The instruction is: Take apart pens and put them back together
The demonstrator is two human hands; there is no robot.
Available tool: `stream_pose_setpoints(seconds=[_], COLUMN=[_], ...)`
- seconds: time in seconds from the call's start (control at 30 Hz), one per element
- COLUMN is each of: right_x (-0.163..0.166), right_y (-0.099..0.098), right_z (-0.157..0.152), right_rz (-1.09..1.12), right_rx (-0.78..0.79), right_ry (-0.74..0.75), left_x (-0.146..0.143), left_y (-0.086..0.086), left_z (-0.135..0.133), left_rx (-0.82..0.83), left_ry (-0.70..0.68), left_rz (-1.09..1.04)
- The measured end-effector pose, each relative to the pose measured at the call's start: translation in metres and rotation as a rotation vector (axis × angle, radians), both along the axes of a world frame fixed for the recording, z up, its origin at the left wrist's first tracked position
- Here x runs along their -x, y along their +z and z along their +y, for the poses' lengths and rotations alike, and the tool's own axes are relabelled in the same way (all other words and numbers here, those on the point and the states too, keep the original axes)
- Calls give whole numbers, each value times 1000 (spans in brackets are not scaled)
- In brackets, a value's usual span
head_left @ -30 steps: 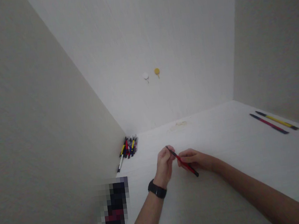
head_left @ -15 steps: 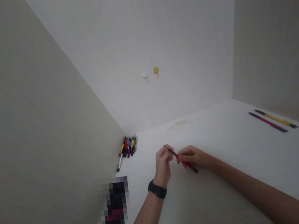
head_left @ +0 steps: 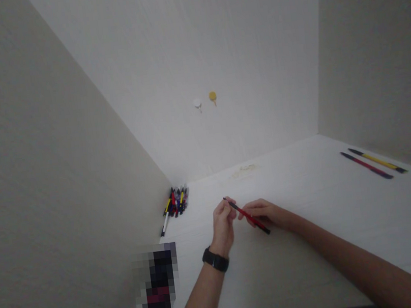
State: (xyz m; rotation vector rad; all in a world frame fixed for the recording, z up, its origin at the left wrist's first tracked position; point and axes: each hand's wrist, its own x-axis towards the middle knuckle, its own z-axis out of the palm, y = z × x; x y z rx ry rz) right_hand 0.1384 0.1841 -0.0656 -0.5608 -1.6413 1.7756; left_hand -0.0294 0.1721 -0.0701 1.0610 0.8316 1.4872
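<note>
A red pen with black ends (head_left: 254,221) slants between my two hands, low over the white tabletop. My left hand (head_left: 223,221), with a black band on its wrist, is closed and pinches the pen near its upper black end. Curled against the red barrel is my right hand (head_left: 262,212), its fingers partly behind the pen. The pen's lower black end sticks out below the right fingers, pointing down to the right.
A bunch of several pens (head_left: 176,202) lies by the left wall, with a white pen (head_left: 165,224) beside it. At the right lie a dark red pen (head_left: 367,165) and a yellow and black pen (head_left: 377,160). Two small hooks, one yellow (head_left: 212,96) and one white (head_left: 197,103), are on the back wall.
More of the red barrel now shows, as the right thumb no longer covers it. The right fingers have shifted slightly; the left hand keeps its pinch. The view has tilted a little.
</note>
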Motion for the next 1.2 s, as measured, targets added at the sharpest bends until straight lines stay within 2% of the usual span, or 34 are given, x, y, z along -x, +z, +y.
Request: stream_pose_setpoints(seconds=[0.13, 0.33, 0.57, 0.7, 1.0, 1.2], right_x=[-1, 2, 0, -2, 1, -2], right_y=[2, 0, 3, 4, 2, 3], right_z=[-2, 0, -2, -2, -1, -1], right_rz=[-3, -16, 18, -16, -2, 5], right_rx=[2, -53, -14, -8, -72, 5], right_ry=[42, -8, 21, 54, 2, 126], left_x=[0, -3, -1, -1, -2, 1], left_y=[-1, 4, 3, 3, 4, 2], left_z=[1, -1, 0, 1, -2, 0], left_rx=[9, -9, 31, 36, 34, 39], left_ry=[7, 4, 3, 5, -9, -36], left_rz=[4, 42, -63, -55, -21, -53])
